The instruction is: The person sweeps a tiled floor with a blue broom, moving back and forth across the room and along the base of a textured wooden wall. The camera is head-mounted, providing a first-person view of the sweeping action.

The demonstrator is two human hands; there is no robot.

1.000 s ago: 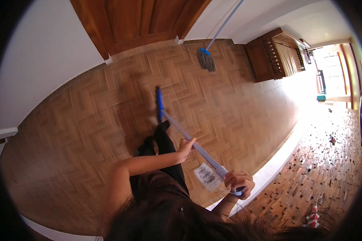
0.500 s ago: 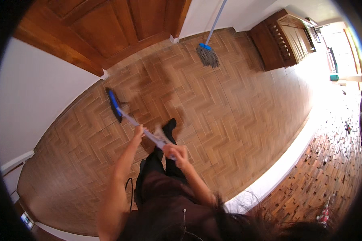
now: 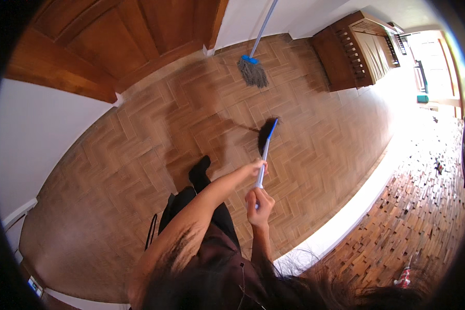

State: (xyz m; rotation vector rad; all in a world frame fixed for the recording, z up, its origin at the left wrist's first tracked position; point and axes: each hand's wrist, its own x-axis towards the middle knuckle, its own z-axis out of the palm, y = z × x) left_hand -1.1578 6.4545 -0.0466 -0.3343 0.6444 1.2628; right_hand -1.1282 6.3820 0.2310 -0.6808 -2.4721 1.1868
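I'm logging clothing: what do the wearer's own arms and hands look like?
The left hand and right hand are ungloved, with no watch or bracelet visible. The left arm and right arm are bare where visible; dark hair crosses the left one.

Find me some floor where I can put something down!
There's bare floor between the broom and the wooden furniture, and left of the legs, toward the white wall. It's crowded where the left hand and right hand grip the broom.
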